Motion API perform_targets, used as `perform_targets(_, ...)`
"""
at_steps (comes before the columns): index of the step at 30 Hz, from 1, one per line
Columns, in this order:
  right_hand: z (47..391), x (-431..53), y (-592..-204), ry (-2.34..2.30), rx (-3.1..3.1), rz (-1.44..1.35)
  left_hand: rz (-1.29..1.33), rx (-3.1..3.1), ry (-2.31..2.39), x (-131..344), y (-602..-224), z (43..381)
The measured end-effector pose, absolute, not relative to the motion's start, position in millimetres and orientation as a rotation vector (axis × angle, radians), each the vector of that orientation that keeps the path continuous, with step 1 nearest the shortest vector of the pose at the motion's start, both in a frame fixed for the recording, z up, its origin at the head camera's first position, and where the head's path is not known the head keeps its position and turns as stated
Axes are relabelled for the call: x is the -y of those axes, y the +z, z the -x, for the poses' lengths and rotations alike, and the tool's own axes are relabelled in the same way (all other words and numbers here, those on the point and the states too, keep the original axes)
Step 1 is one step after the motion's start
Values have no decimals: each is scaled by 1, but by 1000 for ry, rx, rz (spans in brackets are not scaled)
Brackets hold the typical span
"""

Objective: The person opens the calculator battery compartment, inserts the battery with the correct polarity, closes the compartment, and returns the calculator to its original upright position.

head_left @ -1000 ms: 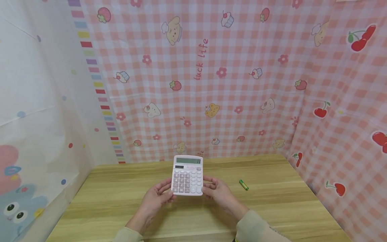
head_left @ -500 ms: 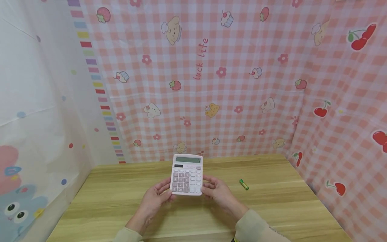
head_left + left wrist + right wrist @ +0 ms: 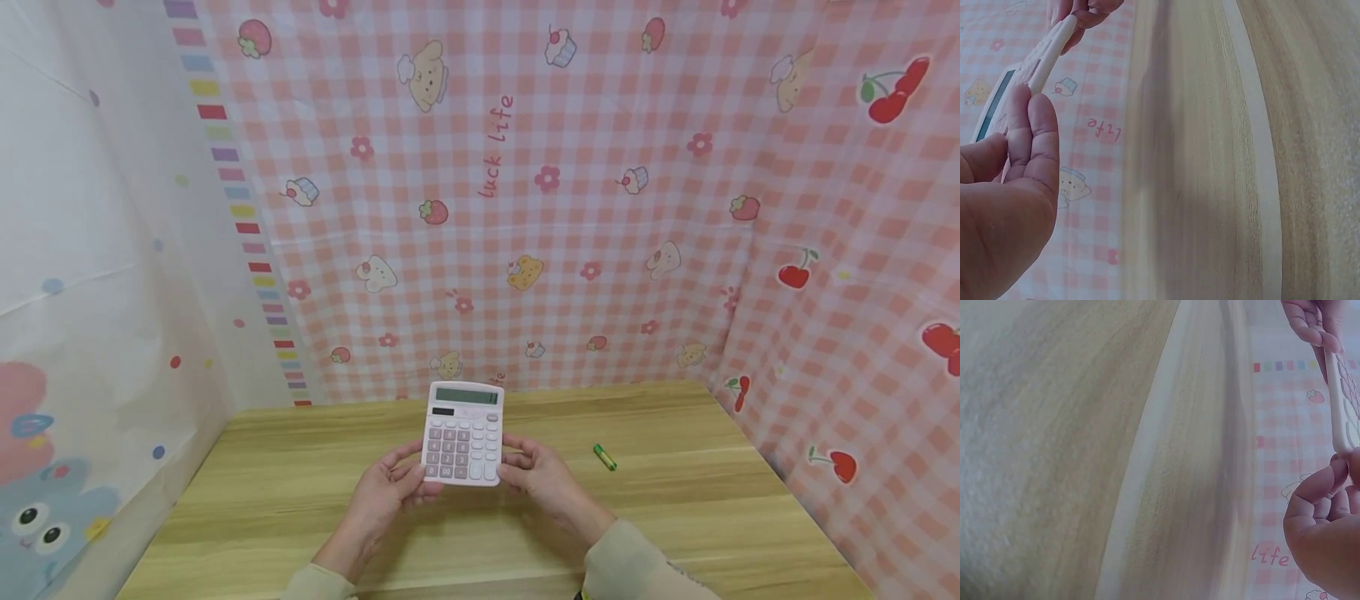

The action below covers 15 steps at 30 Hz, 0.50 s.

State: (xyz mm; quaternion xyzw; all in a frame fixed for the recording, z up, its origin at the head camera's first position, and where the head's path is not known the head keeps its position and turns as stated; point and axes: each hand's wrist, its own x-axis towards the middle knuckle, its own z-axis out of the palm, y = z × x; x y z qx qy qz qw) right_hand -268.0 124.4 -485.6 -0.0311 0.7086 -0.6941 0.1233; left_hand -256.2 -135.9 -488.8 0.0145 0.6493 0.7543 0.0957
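A white and pink calculator (image 3: 462, 433) is held up above the table, its keys and display facing the head camera. My left hand (image 3: 381, 493) grips its lower left edge, thumb at the front and fingers behind. On the opposite side my right hand (image 3: 546, 479) pinches the lower right edge. The display shows digits at its right end, too small to read surely. In the left wrist view the calculator (image 3: 1051, 55) appears edge-on, tilted, with the left fingers (image 3: 1041, 134) against it. The right wrist view shows its white edge (image 3: 1337, 406) between both hands.
A small green and yellow battery (image 3: 604, 457) lies on the wooden table (image 3: 675, 517), right of the right hand. Behind the table hangs a pink checked cloth (image 3: 480, 233). A white patterned cloth (image 3: 112, 250) hangs at the left, and more checked cloth at the right.
The calculator has tilted very slightly and shifted a touch to the left. Both hands keep their hold on it, and the battery lies where it was.
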Motion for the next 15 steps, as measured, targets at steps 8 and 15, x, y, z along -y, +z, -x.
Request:
perform_targets(8,270,-125,-490,-2031,-2068,82,-20,-1926,2219,135,-488,255)
perform_targets(15,272,-125,-491,-2051,-2051,74,-19,-1940,2219,134,-487,255)
